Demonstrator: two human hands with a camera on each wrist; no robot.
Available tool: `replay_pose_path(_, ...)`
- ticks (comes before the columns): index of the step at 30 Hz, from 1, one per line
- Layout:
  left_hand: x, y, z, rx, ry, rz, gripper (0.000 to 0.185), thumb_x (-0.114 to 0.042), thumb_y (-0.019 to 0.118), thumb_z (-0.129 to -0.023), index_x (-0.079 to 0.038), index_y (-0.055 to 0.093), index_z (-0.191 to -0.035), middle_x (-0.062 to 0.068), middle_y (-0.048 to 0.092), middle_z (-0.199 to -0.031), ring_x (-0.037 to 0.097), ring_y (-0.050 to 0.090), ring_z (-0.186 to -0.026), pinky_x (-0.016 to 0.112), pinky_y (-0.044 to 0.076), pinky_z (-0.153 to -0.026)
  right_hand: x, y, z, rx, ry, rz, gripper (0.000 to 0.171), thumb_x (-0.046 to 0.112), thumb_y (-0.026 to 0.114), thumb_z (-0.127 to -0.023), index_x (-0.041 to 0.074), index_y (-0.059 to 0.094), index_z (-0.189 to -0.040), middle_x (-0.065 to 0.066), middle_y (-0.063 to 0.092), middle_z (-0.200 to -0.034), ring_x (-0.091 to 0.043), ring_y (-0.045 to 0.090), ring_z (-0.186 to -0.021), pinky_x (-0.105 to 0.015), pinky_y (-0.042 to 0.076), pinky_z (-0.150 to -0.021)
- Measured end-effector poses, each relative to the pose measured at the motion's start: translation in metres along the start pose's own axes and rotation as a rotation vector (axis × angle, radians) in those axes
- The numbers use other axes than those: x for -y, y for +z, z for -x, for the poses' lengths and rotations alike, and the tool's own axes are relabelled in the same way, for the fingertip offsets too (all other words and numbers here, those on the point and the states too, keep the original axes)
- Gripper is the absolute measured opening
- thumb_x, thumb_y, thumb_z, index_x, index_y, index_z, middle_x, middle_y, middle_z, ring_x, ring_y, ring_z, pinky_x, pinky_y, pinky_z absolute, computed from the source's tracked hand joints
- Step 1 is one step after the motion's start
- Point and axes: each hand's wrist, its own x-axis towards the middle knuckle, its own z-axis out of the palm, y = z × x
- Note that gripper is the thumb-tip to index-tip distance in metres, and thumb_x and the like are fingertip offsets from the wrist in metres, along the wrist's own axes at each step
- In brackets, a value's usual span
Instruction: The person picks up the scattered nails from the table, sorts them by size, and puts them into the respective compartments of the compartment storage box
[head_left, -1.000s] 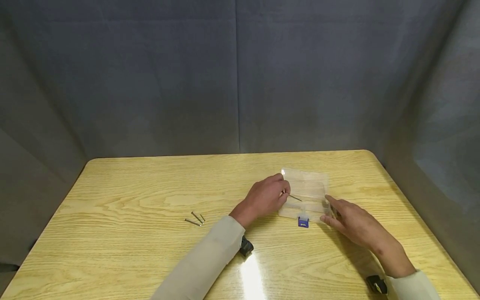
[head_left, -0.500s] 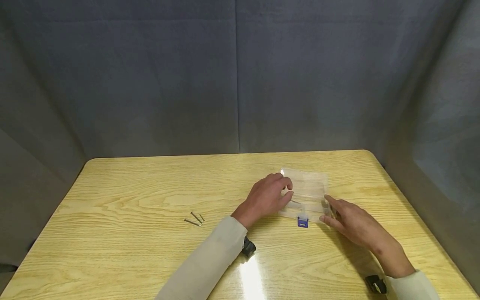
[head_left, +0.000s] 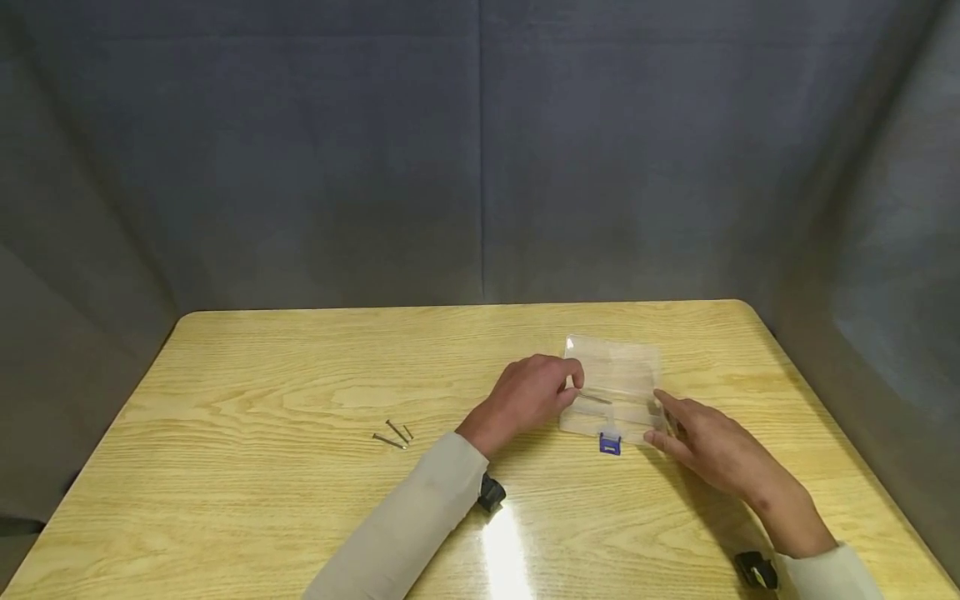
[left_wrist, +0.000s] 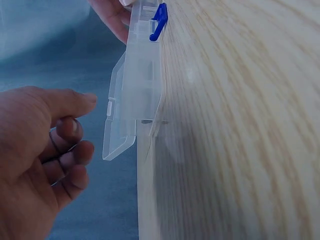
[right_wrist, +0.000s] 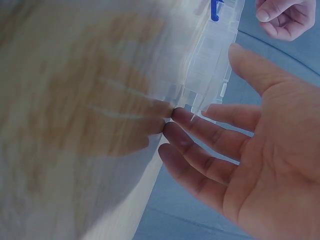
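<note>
A clear plastic case (head_left: 611,362) with a blue latch (head_left: 610,443) lies with its lid raised toward the back. Inside its front section rests a long thin metal fastener, like a screw or nail (head_left: 596,399). My left hand (head_left: 528,396) hovers at the case's left side, thumb and index apart, the other fingers loosely curled; nothing sits between them in the left wrist view. On the opposite side, my right hand (head_left: 708,442) touches the case's right edge with its fingertips, the fingers extended in the right wrist view.
Several similar metal fasteners (head_left: 389,441) lie in a small cluster on the wood-grain table (head_left: 262,375), left of the left forearm. Dark grey curtains (head_left: 337,167) surround the table at the back and sides.
The left hand has let go of the long fastener, which it pinched a second ago and which now lies in the case. The right hand has stayed at the case's edge.
</note>
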Motion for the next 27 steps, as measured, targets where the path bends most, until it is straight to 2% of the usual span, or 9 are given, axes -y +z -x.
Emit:
replay_pose_path(7, 0.002, -0.004, 0.007, 0.013, 0.021, -0.02, 0.01, -0.024, 0.061, -0.105, -0.022, 0.071, -0.102, -0.013, 0.054, -0.067, 0.005, 0.046, -0.06, 0.023, 0.036, -0.053, 0.001, -0.001, 0.001, 0.018, 0.014, -0.015, 0.07, 0.038, 0.063, -0.104, -0.009, 0.042, -0.151, -0.037, 0.053, -0.137, -0.053, 0.053, -0.126, -0.064, 0.042, -0.099)
replay_pose_path(13, 0.005, -0.01, 0.015, 0.018, 0.032, -0.051, 0.011, -0.025, 0.06, -0.104, -0.024, 0.069, -0.099, -0.012, 0.052, -0.067, 0.005, 0.045, -0.061, 0.023, 0.034, -0.052, -0.001, -0.003, 0.004, 0.033, 0.037, -0.024, 0.071, 0.039, 0.063, -0.104, -0.009, 0.041, -0.151, -0.039, 0.051, -0.138, -0.055, 0.051, -0.126, -0.066, 0.042, -0.099)
replay_pose_path(21, 0.013, -0.018, 0.03, 0.044, 0.009, -0.057, 0.014, -0.021, 0.058, -0.105, -0.024, 0.069, -0.097, -0.012, 0.051, -0.065, 0.006, 0.044, -0.059, 0.024, 0.033, -0.051, -0.002, -0.001, 0.002, 0.007, -0.017, -0.01, 0.066, 0.032, 0.066, -0.103, -0.01, 0.043, -0.149, -0.038, 0.055, -0.134, -0.054, 0.055, -0.123, -0.064, 0.044, -0.097)
replay_pose_path(27, 0.02, -0.025, 0.046, 0.068, -0.01, -0.031, 0.014, -0.023, 0.057, -0.107, -0.022, 0.069, -0.101, -0.011, 0.047, -0.057, 0.006, 0.039, -0.052, 0.025, 0.031, -0.051, 0.0, 0.001, 0.0, 0.019, -0.002, -0.011, 0.067, 0.032, 0.068, -0.102, -0.01, 0.044, -0.148, -0.039, 0.054, -0.135, -0.054, 0.054, -0.123, -0.064, 0.044, -0.097)
